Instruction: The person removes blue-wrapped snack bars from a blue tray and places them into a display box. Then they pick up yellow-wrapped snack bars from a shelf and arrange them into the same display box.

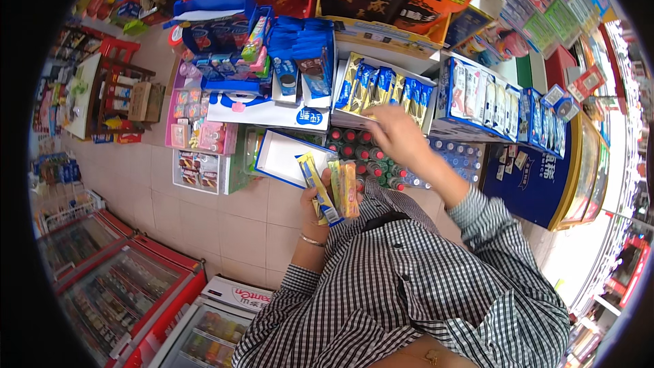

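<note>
My left hand (308,203) is closed around several slim snack packets. A yellow-and-blue packet (318,184) is at the front of the bunch, and yellow-orange packets (348,189) stand up beside it. Just beyond that hand, a shallow white box with a blue edge (291,156) lies tilted; whether the hand touches it is unclear. My right hand (401,133) is over the front edge of a white display box (352,118). Blue-and-yellow packets (383,86) stand in a row in that box. Its fingertips reach the packets' lower ends, and what lies between them is hard to see.
Left of the display box are blue cookie packs (311,61). A box of white packets (483,92) stands to its right. Red-capped bottles (352,151) are packed below. Chest freezers (127,291) line the lower left, and a wooden chair (120,82) stands farther back.
</note>
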